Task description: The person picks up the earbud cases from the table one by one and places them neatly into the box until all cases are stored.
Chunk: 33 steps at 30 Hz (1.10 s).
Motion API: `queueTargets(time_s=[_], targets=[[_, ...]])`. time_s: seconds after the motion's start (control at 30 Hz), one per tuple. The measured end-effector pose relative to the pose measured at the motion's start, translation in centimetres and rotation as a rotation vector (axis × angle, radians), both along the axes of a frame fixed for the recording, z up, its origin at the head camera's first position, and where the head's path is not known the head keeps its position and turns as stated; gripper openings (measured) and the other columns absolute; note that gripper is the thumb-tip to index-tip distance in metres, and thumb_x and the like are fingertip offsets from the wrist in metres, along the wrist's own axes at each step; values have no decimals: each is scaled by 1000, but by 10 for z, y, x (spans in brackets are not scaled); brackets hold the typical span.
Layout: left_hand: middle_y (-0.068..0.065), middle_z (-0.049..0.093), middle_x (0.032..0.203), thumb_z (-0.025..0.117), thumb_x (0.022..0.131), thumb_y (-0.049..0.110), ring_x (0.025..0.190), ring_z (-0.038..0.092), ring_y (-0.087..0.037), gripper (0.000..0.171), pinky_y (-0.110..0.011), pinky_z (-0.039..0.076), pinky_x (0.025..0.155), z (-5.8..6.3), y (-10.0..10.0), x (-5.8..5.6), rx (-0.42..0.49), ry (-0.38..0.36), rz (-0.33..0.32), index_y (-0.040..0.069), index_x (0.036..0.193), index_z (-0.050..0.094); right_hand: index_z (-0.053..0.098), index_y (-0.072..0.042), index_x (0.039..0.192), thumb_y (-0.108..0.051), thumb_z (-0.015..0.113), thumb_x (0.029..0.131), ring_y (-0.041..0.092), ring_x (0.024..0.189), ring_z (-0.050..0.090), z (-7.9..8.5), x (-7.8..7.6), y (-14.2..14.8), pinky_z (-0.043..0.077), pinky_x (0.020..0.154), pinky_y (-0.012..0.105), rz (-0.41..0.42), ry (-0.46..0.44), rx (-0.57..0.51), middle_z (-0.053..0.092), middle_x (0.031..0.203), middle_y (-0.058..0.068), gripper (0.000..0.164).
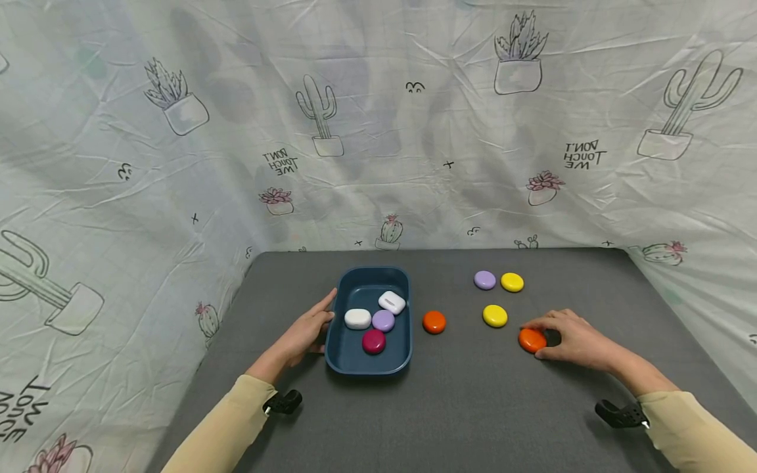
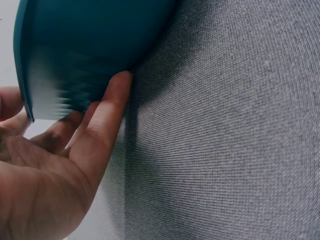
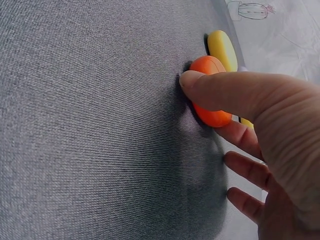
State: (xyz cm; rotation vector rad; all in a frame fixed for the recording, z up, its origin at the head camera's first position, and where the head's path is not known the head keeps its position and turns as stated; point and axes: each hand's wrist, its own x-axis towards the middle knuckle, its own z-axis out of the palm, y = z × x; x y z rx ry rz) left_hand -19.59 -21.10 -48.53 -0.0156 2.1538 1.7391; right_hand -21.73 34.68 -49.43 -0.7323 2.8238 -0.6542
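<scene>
My left hand (image 1: 303, 335) rests its fairly straight fingers against the left side of a dark blue tray (image 1: 368, 368). In the left wrist view, the thumb touches the outer wall low by the table. Inside the tray lie two white rounded pieces (image 1: 357, 319), a lilac one (image 1: 383, 320) and a dark red one (image 1: 374, 341). Over on the right, my right hand (image 1: 576, 340) pinches a smooth orange round piece (image 1: 532, 340) between thumb and index finger. The right wrist view shows the thumb across this orange piece (image 3: 212, 119), with the other fingers spread beside it.
Another orange piece (image 1: 434, 322) lies just right of the tray. Farther right are two yellow pieces (image 1: 495, 316) and a lilac piece (image 1: 485, 280). All sit on the grey tabletop (image 1: 449, 414), with a cactus-print curtain (image 1: 378, 131) behind it.
</scene>
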Motion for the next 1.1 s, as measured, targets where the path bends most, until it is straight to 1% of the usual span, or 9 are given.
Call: queueTargets(time_s=[0.2, 0.37, 0.5, 0.63, 0.77, 0.97, 1.1], targets=[[-15, 29, 163, 39, 110, 27, 121, 57, -31, 60, -43, 54, 73, 1, 0, -1, 6, -5, 0, 41, 164, 16, 72, -17, 127, -38, 88, 80, 28, 104, 52, 1, 0, -1, 43, 82, 47, 2, 0, 0, 65, 116, 4, 54], [-13, 24, 166, 39, 110, 26, 122, 56, -31, 60, -43, 55, 73, 0, -1, -1, 9, -8, -3, 41, 164, 16, 72, -16, 126, -37, 88, 79, 26, 102, 52, 2, 0, -3, 42, 79, 45, 12, 4, 10, 65, 114, 3, 54], [-11, 22, 167, 39, 110, 26, 125, 55, -32, 60, -43, 55, 74, 0, -1, -1, 12, -11, -4, 42, 164, 16, 73, -16, 126, -36, 88, 79, 24, 101, 51, 4, 0, -4, 42, 78, 42, 11, 46, 13, 65, 110, -1, 52], [-11, 22, 166, 39, 110, 27, 126, 54, -32, 60, -43, 55, 74, 1, -1, -1, 13, -15, -8, 42, 164, 16, 73, -16, 126, -33, 89, 79, 24, 100, 51, 13, -2, -7, 42, 78, 41, 15, 104, -11, 65, 108, -2, 52], [-12, 23, 166, 38, 110, 27, 125, 55, -32, 60, -43, 55, 73, 2, -1, -1, 15, -19, -6, 42, 164, 16, 73, -15, 126, -30, 89, 79, 27, 102, 51, 26, -6, -14, 42, 79, 44, 25, 136, -26, 65, 109, 1, 52], [-12, 25, 165, 39, 110, 27, 122, 56, -31, 60, -42, 55, 72, 3, 0, -1, 16, -21, -2, 43, 163, 16, 74, -20, 126, -27, 91, 78, 25, 104, 50, 38, -13, -30, 42, 82, 45, 41, 198, -53, 65, 109, 0, 52], [-11, 24, 165, 39, 110, 27, 123, 56, -32, 59, -42, 55, 72, 3, 0, 0, 10, -20, 2, 43, 163, 17, 73, -22, 128, -29, 90, 79, 23, 105, 48, 45, -18, -45, 41, 83, 46, 70, 203, -77, 65, 114, 1, 52]])
